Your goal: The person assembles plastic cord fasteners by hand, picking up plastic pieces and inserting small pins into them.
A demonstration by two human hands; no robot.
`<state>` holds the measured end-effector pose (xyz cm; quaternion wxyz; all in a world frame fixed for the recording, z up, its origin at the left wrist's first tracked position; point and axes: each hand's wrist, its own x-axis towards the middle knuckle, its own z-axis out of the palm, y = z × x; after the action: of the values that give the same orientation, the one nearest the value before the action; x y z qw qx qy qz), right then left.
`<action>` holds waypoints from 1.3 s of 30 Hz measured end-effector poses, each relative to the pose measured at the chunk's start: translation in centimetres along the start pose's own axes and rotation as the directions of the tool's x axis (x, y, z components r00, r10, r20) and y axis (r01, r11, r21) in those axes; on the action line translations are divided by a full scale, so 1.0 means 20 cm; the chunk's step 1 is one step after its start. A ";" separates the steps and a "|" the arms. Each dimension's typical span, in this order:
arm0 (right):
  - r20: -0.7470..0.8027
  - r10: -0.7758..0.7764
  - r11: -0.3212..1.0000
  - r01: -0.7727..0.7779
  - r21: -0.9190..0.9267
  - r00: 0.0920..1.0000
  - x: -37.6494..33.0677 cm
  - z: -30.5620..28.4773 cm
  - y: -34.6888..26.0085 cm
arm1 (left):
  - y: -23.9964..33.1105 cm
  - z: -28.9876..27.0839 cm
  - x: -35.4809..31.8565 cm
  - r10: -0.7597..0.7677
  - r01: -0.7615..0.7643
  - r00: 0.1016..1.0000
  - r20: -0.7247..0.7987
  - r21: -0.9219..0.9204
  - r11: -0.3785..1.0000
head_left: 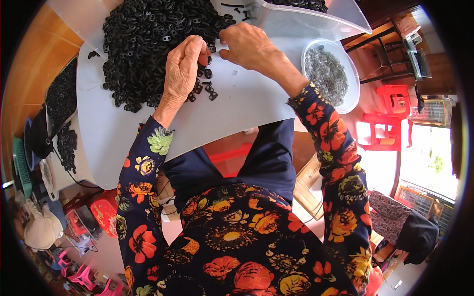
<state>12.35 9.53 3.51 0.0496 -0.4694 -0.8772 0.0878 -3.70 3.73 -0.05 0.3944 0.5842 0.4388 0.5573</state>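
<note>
Nearest the wearer, floral sleeves reach up onto a white table. At the near edge of the heap of small black plastic pieces (the landmark here), the left hand is curled, its fingers pressed together on a few loose black pieces. Just right of the heap, the right hand has thumb and forefinger pinched together at the heap's edge; what they pinch is too small to tell. Right of the heap, well apart, sits a clear bowl of grey metal bits. Beyond the heap's right side stands a clear bin with more black pieces.
</note>
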 end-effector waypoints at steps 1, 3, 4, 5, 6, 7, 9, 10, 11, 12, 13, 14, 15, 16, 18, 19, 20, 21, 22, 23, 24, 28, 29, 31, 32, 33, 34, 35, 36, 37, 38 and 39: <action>-0.072 -0.026 0.999 0.027 0.020 0.997 0.02 0.02 -0.01 | 0.00 -0.01 0.00 -0.015 0.015 1.000 -0.013 0.001 1.000; -0.074 -0.020 0.999 0.023 0.032 0.997 0.05 0.06 -0.01 | -0.01 0.00 0.01 0.004 -0.004 1.000 -0.019 -0.006 1.000; -0.071 -0.011 0.999 0.014 0.045 0.997 0.06 0.07 -0.02 | -0.01 0.01 0.01 0.020 -0.020 1.000 -0.022 -0.014 1.000; -0.071 -0.014 0.999 0.017 0.045 0.997 0.07 0.07 -0.03 | 0.00 0.01 0.01 0.020 -0.021 0.999 -0.025 -0.014 1.000; -0.056 -0.016 0.999 0.018 0.040 0.998 0.08 0.07 -0.03 | 0.00 0.01 0.00 0.020 -0.020 1.000 -0.015 0.009 1.000; -0.040 -0.016 0.999 0.018 0.035 0.999 0.08 0.07 -0.04 | 0.00 0.01 0.01 0.019 -0.019 1.000 -0.004 0.031 0.999; -0.018 -0.005 0.999 0.006 0.050 1.000 0.08 0.07 -0.06 | 0.02 0.01 0.00 -0.043 0.042 0.999 0.025 0.034 0.999; 0.001 0.005 0.998 -0.005 0.065 1.000 0.08 0.07 -0.07 | 0.02 0.01 0.00 -0.005 0.005 1.000 0.002 0.020 1.000; 0.001 0.006 0.998 -0.006 0.065 1.000 0.08 0.06 -0.07 | 0.01 0.01 0.00 0.031 -0.031 0.999 -0.021 0.007 0.999; -0.013 0.019 0.998 -0.018 0.062 1.000 0.09 0.06 -0.08 | 0.02 0.01 0.00 0.032 -0.032 0.999 -0.020 0.006 0.999; -0.027 0.033 0.998 -0.031 0.058 0.999 0.09 0.06 -0.07 | 0.02 0.00 0.00 0.032 -0.032 0.999 -0.025 -0.005 0.999; -0.027 0.034 0.998 -0.033 0.057 0.999 0.10 0.07 -0.05 | 0.02 0.00 0.01 0.031 -0.031 0.999 -0.029 -0.016 0.999; -0.062 0.030 0.996 -0.024 0.083 0.998 0.10 0.10 -0.04 | 0.01 0.01 0.01 0.031 -0.032 0.999 -0.028 -0.018 0.999; -0.099 0.022 0.994 -0.011 0.109 0.995 0.10 0.10 -0.04 | 0.01 0.01 0.01 0.029 -0.029 0.999 -0.021 -0.014 0.999; -0.092 0.031 0.992 -0.020 0.122 0.995 0.10 0.11 -0.04 | 0.01 0.01 0.01 0.028 -0.028 0.999 -0.014 -0.009 1.000; -0.082 0.040 0.990 -0.028 0.138 0.996 0.09 0.11 -0.06 | 0.02 0.01 0.01 0.026 -0.026 0.999 -0.023 -0.024 0.999; -0.080 0.037 0.990 -0.025 0.140 0.996 0.09 0.10 -0.08 | 0.02 0.01 0.01 0.024 -0.025 0.999 -0.032 -0.038 0.999; -0.042 0.035 0.992 -0.030 0.120 0.998 0.09 0.08 -0.09 | 0.01 0.00 0.01 0.023 -0.024 0.999 -0.035 -0.035 0.999; -0.004 0.039 0.995 -0.038 0.097 0.999 0.08 0.07 -0.10 | 0.01 -0.01 0.02 0.023 -0.024 0.999 -0.028 -0.027 0.999; -0.005 0.039 0.995 -0.038 0.096 0.999 0.08 0.06 -0.10 | 0.01 -0.01 0.02 0.024 -0.024 0.999 -0.022 -0.018 1.000; 0.027 0.020 0.997 -0.022 0.073 0.999 0.07 0.05 -0.10 | 0.01 -0.01 0.02 0.025 -0.025 0.999 -0.023 -0.019 1.000; 0.011 -0.037 0.994 0.035 0.102 0.999 0.05 0.04 -0.09 | 0.03 0.01 0.01 0.026 -0.026 1.000 -0.013 0.001 1.000; 0.010 -0.035 0.994 0.034 0.101 0.999 0.05 0.04 -0.09 | 0.03 0.01 0.01 0.014 -0.014 1.000 -0.011 0.004 1.000; 0.033 -0.053 0.993 0.049 0.106 0.998 0.05 0.04 -0.09 | 0.03 0.01 0.01 0.011 -0.011 1.000 -0.014 0.002 1.000; 0.032 -0.055 0.993 0.051 0.106 0.998 0.05 0.04 -0.09 | 0.02 0.01 0.01 0.008 -0.008 1.000 -0.019 0.000 1.000; 0.048 -0.042 0.990 0.035 0.139 0.998 0.04 0.03 -0.08 | 0.02 0.00 0.01 0.008 -0.008 1.000 -0.020 0.001 1.000; 0.066 -0.030 0.985 0.018 0.170 0.997 0.04 0.03 -0.07 | 0.02 0.01 0.01 0.019 -0.019 1.000 -0.012 0.009 1.000; 0.066 -0.029 0.985 0.018 0.169 0.997 0.03 0.03 -0.06 | 0.02 0.01 0.01 0.029 -0.029 1.000 -0.003 0.016 0.999; 0.050 -0.038 0.964 0.023 0.265 0.998 0.01 0.03 -0.04 | 0.02 0.01 0.01 0.029 -0.029 1.000 -0.003 0.015 0.999; 0.033 -0.046 0.933 0.032 0.360 0.998 0.00 0.02 -0.03 | 0.02 0.00 0.01 0.032 -0.032 0.999 -0.004 0.032 0.999; 0.033 -0.047 0.932 0.032 0.360 0.998 -0.01 0.03 -0.02 | 0.02 0.00 0.00 0.036 -0.035 0.999 -0.004 0.050 0.998; -0.035 0.037 0.840 -0.012 0.543 0.999 -0.03 0.03 -0.02 | 0.02 0.00 0.00 0.035 -0.034 0.999 -0.004 0.050 0.998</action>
<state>12.34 8.76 2.94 0.1986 -0.4491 -0.8093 0.3223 -3.58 3.62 0.33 0.3690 0.6001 0.4434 0.5542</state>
